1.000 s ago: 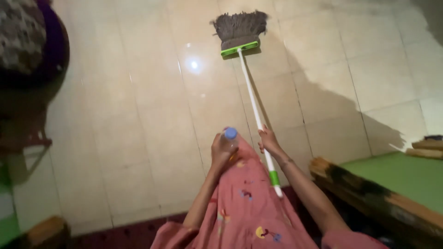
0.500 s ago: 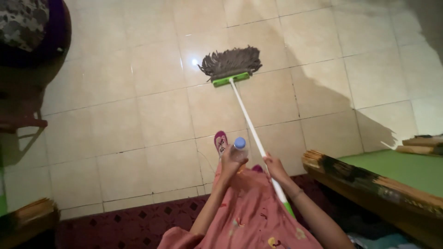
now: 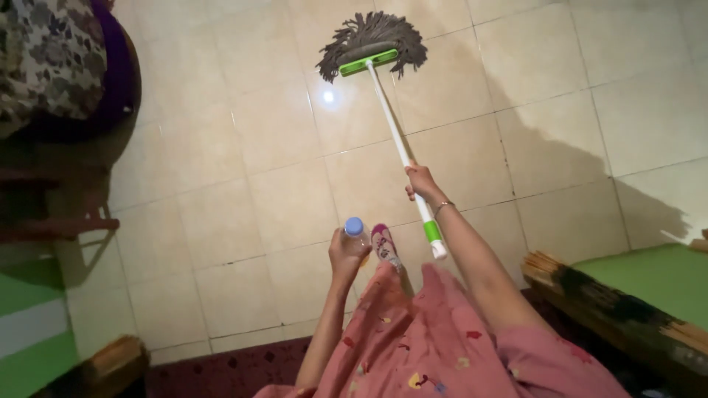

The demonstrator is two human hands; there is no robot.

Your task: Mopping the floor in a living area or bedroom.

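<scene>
Two hands are engaged: your right hand (image 3: 422,181) is clamped around the white mop handle (image 3: 398,144), with the grey mop head (image 3: 372,35) on the tiled floor (image 3: 243,177) well ahead; your left hand (image 3: 346,254), fingers wrapped, holds a blue-capped bottle (image 3: 355,230) upright beside your slippered foot (image 3: 385,245)

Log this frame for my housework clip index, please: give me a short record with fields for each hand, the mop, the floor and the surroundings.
right hand: right hand closed around the white mop handle, arm stretched forward
left hand: left hand holds a clear bottle with a blue cap, upright
mop: grey string head on a green bar, flat on the floor, far from the body
floor: beige tiled floor, glossy, with a bright light reflection
foot: one patterned slipper visible below the bottle
surroundings: green-topped wooden furniture at right; patterned cushion at upper left
</scene>
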